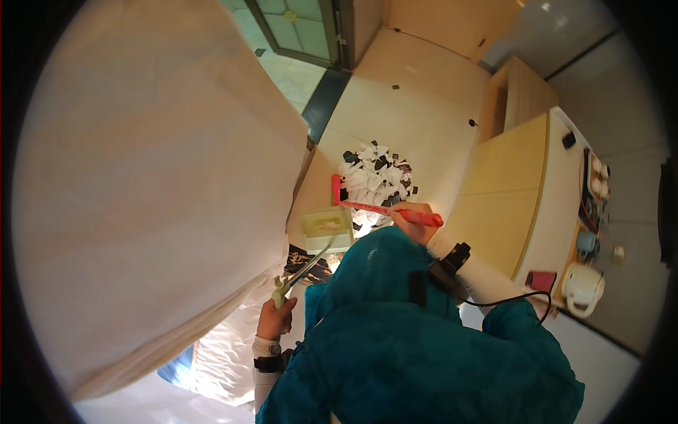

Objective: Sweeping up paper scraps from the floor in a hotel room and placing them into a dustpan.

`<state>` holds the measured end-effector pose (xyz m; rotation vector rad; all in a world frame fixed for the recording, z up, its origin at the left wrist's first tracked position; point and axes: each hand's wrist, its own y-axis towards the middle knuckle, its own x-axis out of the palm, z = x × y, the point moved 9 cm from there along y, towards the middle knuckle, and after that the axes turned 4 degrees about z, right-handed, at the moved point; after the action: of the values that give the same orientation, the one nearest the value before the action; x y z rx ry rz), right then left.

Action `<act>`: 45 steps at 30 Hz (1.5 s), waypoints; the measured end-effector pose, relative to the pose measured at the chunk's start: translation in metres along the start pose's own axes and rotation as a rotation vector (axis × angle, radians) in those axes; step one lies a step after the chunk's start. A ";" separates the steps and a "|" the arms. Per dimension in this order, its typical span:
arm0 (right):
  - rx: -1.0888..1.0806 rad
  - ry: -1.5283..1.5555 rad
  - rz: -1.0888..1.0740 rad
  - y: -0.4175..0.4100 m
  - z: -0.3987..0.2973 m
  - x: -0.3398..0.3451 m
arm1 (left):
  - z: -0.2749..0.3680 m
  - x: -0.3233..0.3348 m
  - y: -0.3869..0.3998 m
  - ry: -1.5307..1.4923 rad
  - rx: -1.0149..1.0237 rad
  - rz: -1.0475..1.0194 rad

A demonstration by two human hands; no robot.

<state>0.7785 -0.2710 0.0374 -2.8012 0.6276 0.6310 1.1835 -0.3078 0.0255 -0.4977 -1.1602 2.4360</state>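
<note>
My right hand [413, 222] grips the red handle of a broom [365, 206]. The broom's red head [336, 190] rests at the left edge of a heap of white and black scraps [376, 175] on the floor. In my left hand [276, 319] is the pale green end of a long-handled dustpan's pole [307, 267]. The dustpan [327, 228], whitish green with a label inside, sits on the floor just below the broom head, beside the heap. My teal jacket hides part of the floor nearest me.
A large white cloth-like surface [159, 185] fills the left. On the right stands a yellow-fronted cabinet [492, 196] bearing a white kettle [582, 289], a blue mug [587, 243] and several cups. An open glazed door [296, 26] is at the top. A dark patterned mat [307, 264] lies below the dustpan.
</note>
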 end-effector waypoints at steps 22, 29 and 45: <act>0.238 -0.062 0.618 -0.286 -0.107 -0.074 | 0.082 0.022 0.029 0.466 0.317 -0.458; 0.402 -0.110 0.641 -0.379 -0.093 -0.085 | 0.083 0.061 0.030 0.677 0.352 -0.540; 0.891 0.179 0.929 -0.551 0.047 -0.055 | 0.055 0.098 0.008 0.720 0.353 -0.593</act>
<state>0.9618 0.2520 0.0761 -1.6440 1.7397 0.1197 1.0714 -0.3002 0.0371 -0.7090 -0.4624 1.6660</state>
